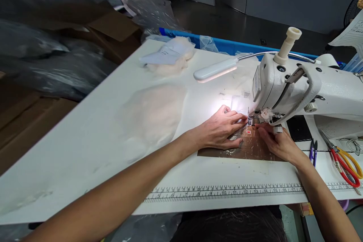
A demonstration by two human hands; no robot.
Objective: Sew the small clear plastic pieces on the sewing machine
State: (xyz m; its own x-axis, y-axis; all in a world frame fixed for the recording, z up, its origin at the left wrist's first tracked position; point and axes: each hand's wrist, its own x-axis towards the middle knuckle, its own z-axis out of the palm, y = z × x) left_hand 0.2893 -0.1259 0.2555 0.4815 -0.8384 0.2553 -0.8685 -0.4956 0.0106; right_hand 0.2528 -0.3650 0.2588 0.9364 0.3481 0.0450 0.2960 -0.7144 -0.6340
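My left hand (222,128) lies flat on the table by the needle of a white sewing machine (306,90), fingers stretched out and pressing down a small pale piece of material under the presser foot (251,120). My right hand (276,141) rests on the other side of the needle, a thimble-like ring on one finger, its fingertips pinched on the same small piece. Both hands sit on a brown metal plate (249,149) set into the table. A lamp (215,71) lights the spot brightly, so the piece itself is hard to make out.
A heap of white fluffy fabric (153,115) lies left of my hands, and more with a paper sheet (170,56) sits at the far edge. Red and yellow scissors (344,162) and blue snips (313,151) lie right. A ruler strip (227,192) runs along the near edge.
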